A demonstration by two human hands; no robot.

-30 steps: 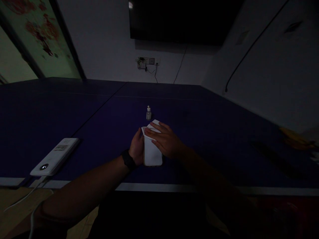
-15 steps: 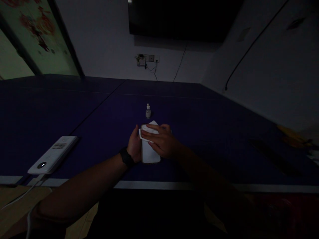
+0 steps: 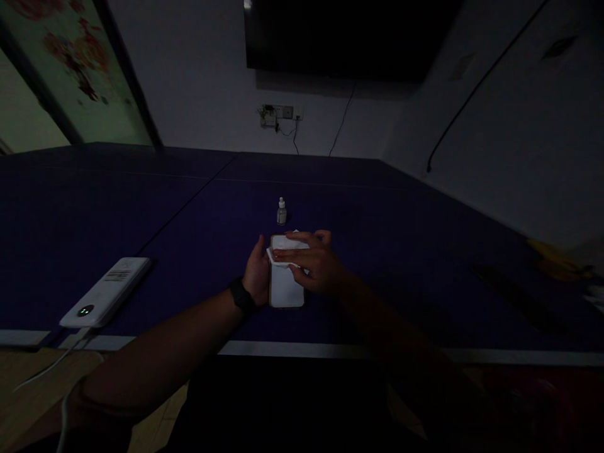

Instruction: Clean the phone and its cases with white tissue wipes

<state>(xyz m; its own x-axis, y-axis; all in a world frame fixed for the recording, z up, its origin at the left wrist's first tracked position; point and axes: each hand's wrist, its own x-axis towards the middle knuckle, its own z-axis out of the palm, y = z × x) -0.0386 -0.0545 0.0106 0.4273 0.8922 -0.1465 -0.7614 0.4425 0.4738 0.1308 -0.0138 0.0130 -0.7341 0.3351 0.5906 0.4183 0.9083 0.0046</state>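
Note:
A smartphone [image 3: 287, 290] with a bright white screen and a thin case edge faces up above the dark blue table. My left hand [image 3: 257, 278] grips its left side, thumb pointing up along the edge; the other fingers are hidden beneath it. Across the upper part of the screen, my right hand [image 3: 315, 261] presses a folded white cloth or tissue [image 3: 279, 258] with its fingers. Just beyond the phone stands a small dropper bottle [image 3: 282, 212] with a white top, upright on the table.
To the left lies a white power bank [image 3: 106, 292] with a lit display and a white cable [image 3: 51, 368] running off the table edge. A dark flat object [image 3: 512, 296] and yellow cloth-like material [image 3: 559, 259] are at the right. A wall-mounted screen [image 3: 349, 38] hangs ahead.
My right hand and the white cloth have shifted slightly on the phone screen, uncovering more of its top edge. My left hand keeps its hold. The whole view has moved a little.

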